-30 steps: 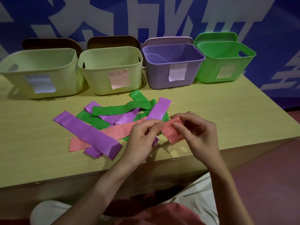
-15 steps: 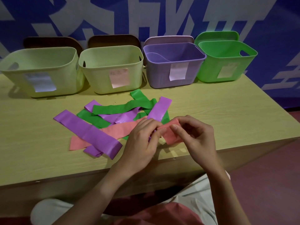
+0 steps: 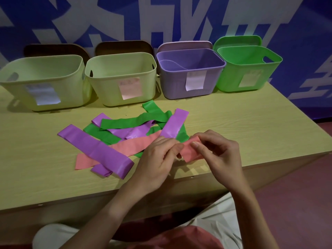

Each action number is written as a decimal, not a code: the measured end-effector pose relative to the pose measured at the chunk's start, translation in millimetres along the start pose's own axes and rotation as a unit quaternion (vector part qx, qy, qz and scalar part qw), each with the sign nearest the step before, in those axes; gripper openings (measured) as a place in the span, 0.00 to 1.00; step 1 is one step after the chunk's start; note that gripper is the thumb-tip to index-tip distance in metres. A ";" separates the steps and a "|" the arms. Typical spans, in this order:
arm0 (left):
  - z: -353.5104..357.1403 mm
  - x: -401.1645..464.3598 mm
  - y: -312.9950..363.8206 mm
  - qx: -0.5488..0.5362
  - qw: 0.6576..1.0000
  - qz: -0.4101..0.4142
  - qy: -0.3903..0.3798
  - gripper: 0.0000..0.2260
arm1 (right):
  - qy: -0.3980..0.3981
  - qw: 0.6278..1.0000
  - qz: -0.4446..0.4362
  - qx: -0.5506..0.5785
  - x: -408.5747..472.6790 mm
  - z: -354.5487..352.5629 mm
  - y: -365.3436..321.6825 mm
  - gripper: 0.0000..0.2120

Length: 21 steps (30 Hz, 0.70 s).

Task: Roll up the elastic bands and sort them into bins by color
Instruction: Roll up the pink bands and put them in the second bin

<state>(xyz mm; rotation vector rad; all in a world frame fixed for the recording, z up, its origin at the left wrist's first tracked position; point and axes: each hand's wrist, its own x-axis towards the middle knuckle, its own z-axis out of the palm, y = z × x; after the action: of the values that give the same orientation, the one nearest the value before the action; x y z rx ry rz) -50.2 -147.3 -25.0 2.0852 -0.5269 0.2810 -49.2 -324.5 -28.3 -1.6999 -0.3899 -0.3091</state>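
Four bins stand in a row at the back of the counter (image 3: 233,112), two pale yellow-green bins (image 3: 45,97) (image 3: 111,94), then a purple bin (image 3: 177,81) and a green bin (image 3: 231,79), likely one for each color. In front of them lies a pile of flat purple, green and pink bands (image 3: 115,133). At the near edge, the left hand (image 3: 158,162) and the right hand (image 3: 221,159) both pinch one end of a pink band (image 3: 190,151) between thumb and fingers, probably to start rolling it up tight.

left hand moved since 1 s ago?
Barely. The left hand still pinches the pink band just below the purple band's near end, with the fingertips curled slightly closer to the right hand.
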 end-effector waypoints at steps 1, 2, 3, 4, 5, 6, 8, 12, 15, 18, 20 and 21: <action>-0.7 -0.1 0.5 0.004 1.000 0.005 0.002 0.12 | 0.003 1.000 0.001 -0.002 0.3 0.5 0.3 0.09; -1.6 -0.4 0.9 0.007 1.000 0.006 0.003 0.12 | 0.004 1.000 0.000 -0.007 0.4 0.8 0.9 0.09; -2.5 -0.7 1.1 0.010 1.000 0.009 0.006 0.12 | 0.004 1.000 0.001 -0.012 0.2 1.1 1.4 0.09; -3.1 -0.8 1.2 0.018 1.000 0.016 0.011 0.12 | 0.003 1.000 0.004 -0.012 0.0 1.5 2.1 0.09; -3.3 -0.9 1.4 0.028 0.999 0.024 0.016 0.12 | 0.002 1.000 0.008 -0.008 -0.9 2.0 2.1 0.09; -3.2 -1.3 1.6 0.035 0.999 0.029 0.019 0.12 | 0.000 1.000 0.014 -0.001 -1.7 3.0 2.2 0.09; -1.6 -2.0 2.1 0.034 0.999 0.026 0.025 0.12 | -0.002 0.999 0.026 0.020 -3.3 5.8 1.8 0.08; 0.4 -3.6 2.9 -0.006 0.999 0.002 0.037 0.11 | -0.016 0.999 0.015 0.037 -3.8 5.7 2.4 0.08; 1.0 -3.8 2.6 -0.048 0.998 -0.023 0.031 0.10 | -0.021 0.999 0.016 0.041 -3.8 3.0 2.0 0.13; 4.2 -3.8 3.4 -0.116 0.991 -0.067 0.016 0.13 | -0.022 1.000 0.002 0.023 -3.6 3.7 2.7 0.11; 6.8 -3.3 3.6 -0.161 0.982 -0.095 0.009 0.14 | -0.015 1.000 0.002 0.011 -3.2 3.8 3.2 0.09; 7.7 -3.0 3.5 -0.170 0.980 -0.100 0.008 0.15 | -0.011 1.000 0.006 0.006 -2.9 3.4 3.4 0.09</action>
<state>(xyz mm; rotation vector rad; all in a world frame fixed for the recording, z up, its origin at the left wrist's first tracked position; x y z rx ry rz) -54.6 -154.7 -27.7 1.7835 -0.3252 0.0832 -50.4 -321.8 -33.1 -1.6941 -0.3978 -0.2788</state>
